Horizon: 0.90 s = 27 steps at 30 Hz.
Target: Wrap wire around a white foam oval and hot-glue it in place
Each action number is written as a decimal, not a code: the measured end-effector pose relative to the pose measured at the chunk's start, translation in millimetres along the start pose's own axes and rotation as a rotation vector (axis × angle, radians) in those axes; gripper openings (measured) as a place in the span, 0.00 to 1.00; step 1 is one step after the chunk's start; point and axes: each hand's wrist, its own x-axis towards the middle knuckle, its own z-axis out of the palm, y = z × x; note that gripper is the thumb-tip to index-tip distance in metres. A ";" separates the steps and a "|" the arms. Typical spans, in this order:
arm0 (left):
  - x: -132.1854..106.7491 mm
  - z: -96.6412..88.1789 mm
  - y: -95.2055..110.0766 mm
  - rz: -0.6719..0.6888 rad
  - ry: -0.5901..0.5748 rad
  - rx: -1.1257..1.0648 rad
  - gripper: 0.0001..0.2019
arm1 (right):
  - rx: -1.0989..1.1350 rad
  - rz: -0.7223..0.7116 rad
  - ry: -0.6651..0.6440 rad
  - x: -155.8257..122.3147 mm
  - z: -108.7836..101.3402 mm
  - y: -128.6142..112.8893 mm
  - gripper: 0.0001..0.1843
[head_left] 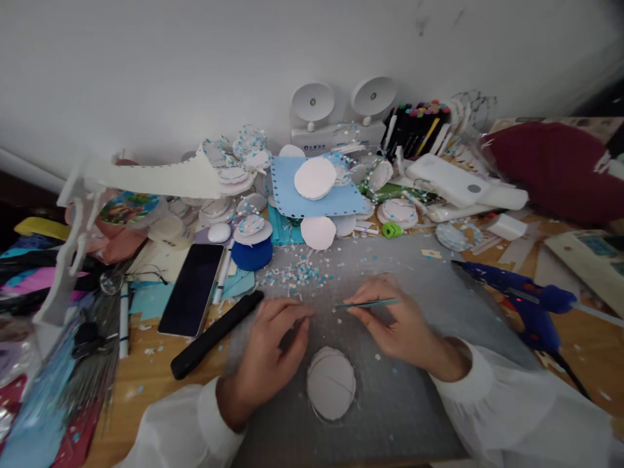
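My right hand (397, 322) pinches a pair of slim greenish tweezers (375, 303) above the grey cutting mat, their tip pointing left. Across from it, my left hand (275, 344) has its thumb and forefinger brought together; anything between them is too small to make out. Below and between both hands lies a stack of white paper discs (331, 383) on the cutting mat (390, 409). A scatter of tiny blue and white paper bits (297, 274) spreads just beyond my hands.
Left of the mat are a black bar-shaped case (217, 335) and a phone (191, 290). A blue glue gun (524, 292) lies at the right. Paper discs, a blue sheet (316, 203), markers (419, 127) and a two-headed lamp (336, 133) crowd the back by the wall.
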 end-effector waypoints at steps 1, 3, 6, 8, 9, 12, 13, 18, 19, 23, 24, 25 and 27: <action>-0.9 -1.0 -0.4 -0.003 0.004 -0.010 0.10 | -0.020 -0.001 -0.042 0.2 -0.5 0.8 0.07; -2.1 -2.7 -0.8 0.000 0.008 -0.022 0.11 | -0.050 0.004 -0.133 0.3 -1.4 2.6 0.07; -2.5 -3.7 -1.0 0.016 0.008 -0.028 0.12 | -0.051 0.010 -0.206 -0.9 -1.5 4.6 0.06; -2.2 -3.5 -1.2 0.021 0.005 -0.030 0.11 | -0.040 0.001 -0.215 -1.9 -0.2 5.3 0.07; -2.0 -3.1 -1.4 0.022 0.004 -0.031 0.11 | -0.036 -0.004 -0.216 -2.3 0.6 5.5 0.07; -1.6 -1.6 -2.1 0.020 0.001 -0.038 0.11 | -0.003 -0.009 -0.180 -2.6 2.8 4.6 0.08; -1.6 -1.1 -2.3 0.020 0.001 -0.040 0.12 | 0.017 -0.004 -0.153 -2.5 2.9 3.7 0.08; -2.8 0.5 -2.4 0.029 0.007 -0.044 0.11 | 0.157 0.109 0.044 -1.6 -0.4 -3.2 0.09; -2.9 0.8 -2.4 0.028 0.007 -0.045 0.11 | 0.193 0.147 0.068 -1.4 -1.4 -4.3 0.09; -2.6 2.0 -2.4 0.030 0.005 -0.048 0.11 | 0.185 0.170 0.035 0.3 -5.3 -4.9 0.07; -2.5 2.1 -2.4 0.034 0.008 -0.049 0.11 | 0.132 0.131 -0.005 0.9 -6.4 -4.3 0.06; -2.5 2.1 -2.4 0.035 0.011 -0.050 0.11 | 0.075 0.092 -0.051 1.6 -7.3 -3.6 0.06; -2.9 1.9 -2.3 0.032 0.019 -0.052 0.11 | -0.014 0.035 -0.136 2.9 -8.6 -1.7 0.06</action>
